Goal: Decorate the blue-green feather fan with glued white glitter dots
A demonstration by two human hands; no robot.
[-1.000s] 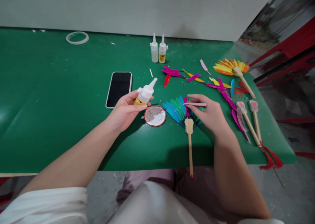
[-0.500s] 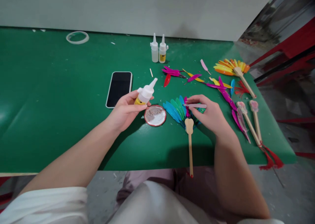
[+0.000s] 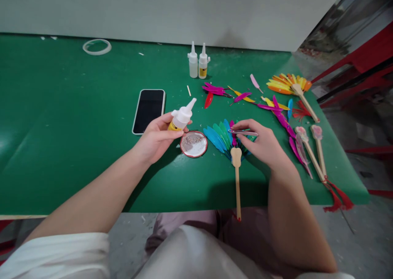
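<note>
My left hand (image 3: 156,140) is wrapped round a white glue bottle (image 3: 181,116) with a yellow label, its nozzle tilted up to the right. Below the bottle lies a round red-rimmed lid (image 3: 193,144) with grey residue on it. In my right hand (image 3: 259,140) is a pair of tweezers (image 3: 245,132), held over the feather fan (image 3: 217,136). The fan has blue and green feathers and a magenta one in the middle, near the tweezer tips. Its wooden handle (image 3: 237,185) points toward me past the table edge. My right fingers hide part of the fan's right side.
Two more glue bottles (image 3: 198,62) stand at the back. A phone (image 3: 149,111) lies left of my left hand, and a tape ring (image 3: 97,47) farther back. Loose magenta feathers (image 3: 215,89), a yellow-orange fan (image 3: 288,84) and two wooden handles (image 3: 311,152) lie to the right.
The tweezers in my right hand have turned slightly, and their tips stay over the magenta feather. My left hand and the glue bottle have barely moved.
</note>
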